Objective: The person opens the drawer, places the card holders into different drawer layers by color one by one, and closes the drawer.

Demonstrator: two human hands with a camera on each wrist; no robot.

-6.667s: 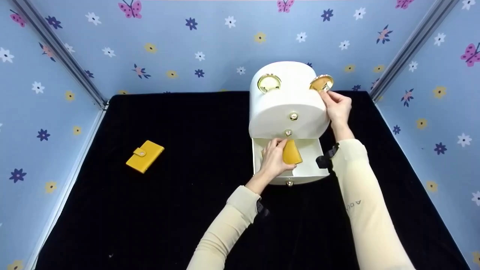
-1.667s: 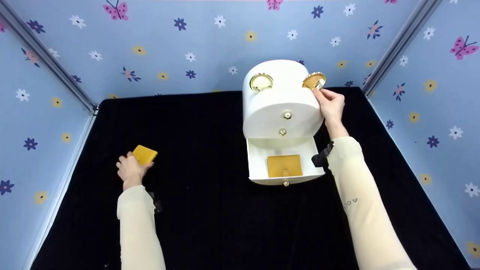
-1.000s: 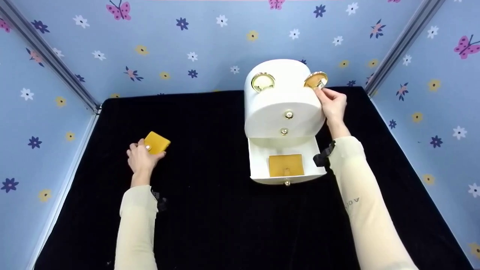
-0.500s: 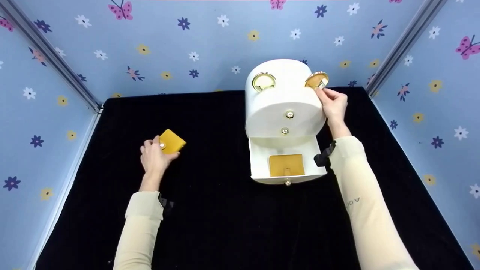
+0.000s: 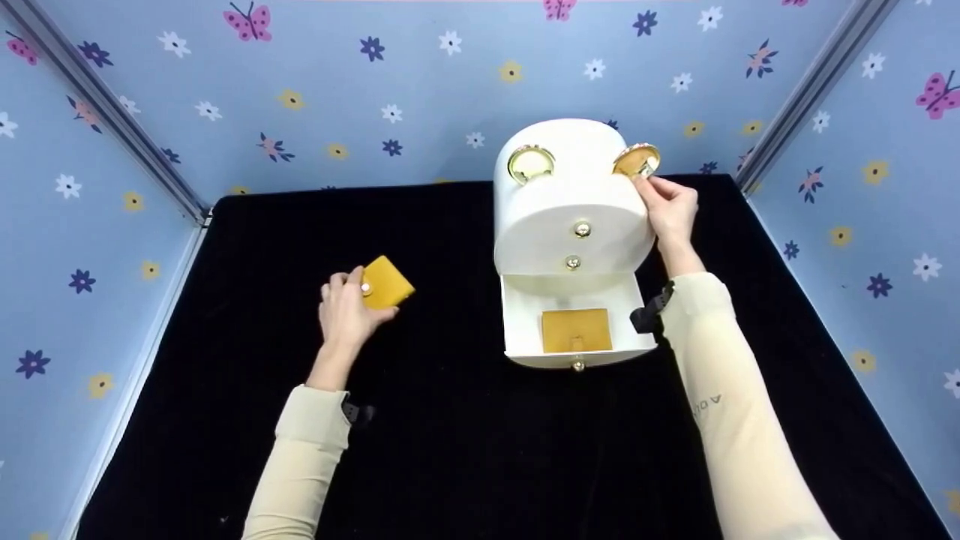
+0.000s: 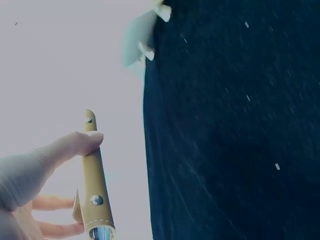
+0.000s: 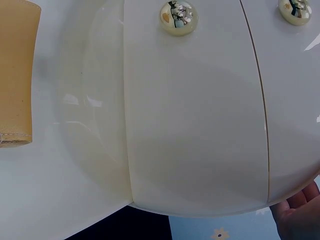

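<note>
My left hand (image 5: pixel 345 311) grips a yellow snap wallet (image 5: pixel 388 283) over the black cloth, left of a white drawer box (image 5: pixel 574 195). In the left wrist view the wallet (image 6: pixel 94 172) appears edge-on, thumb on one side and fingers on the other. My right hand (image 5: pixel 673 216) pinches the lower edge of the box's right gold-rimmed round ear (image 5: pixel 636 159). The right wrist view has those fingers (image 7: pixel 297 200) partly hidden behind the box's side. A second yellow wallet (image 5: pixel 576 330) lies flat in the pulled-out bottom drawer (image 5: pixel 523 322), near its front wall.
Two upper drawers with gold knobs (image 5: pixel 582 229) are closed. A matching left ear (image 5: pixel 531 163) stands on the box top. Black cloth (image 5: pixel 435 435) covers the table, and blue flowered walls (image 5: pixel 420 90) enclose the back and sides.
Earlier, my left hand was at the drawer, then took the other wallet from the cloth on the left. It has since carried that wallet rightward. My right hand keeps its place at the ear.
</note>
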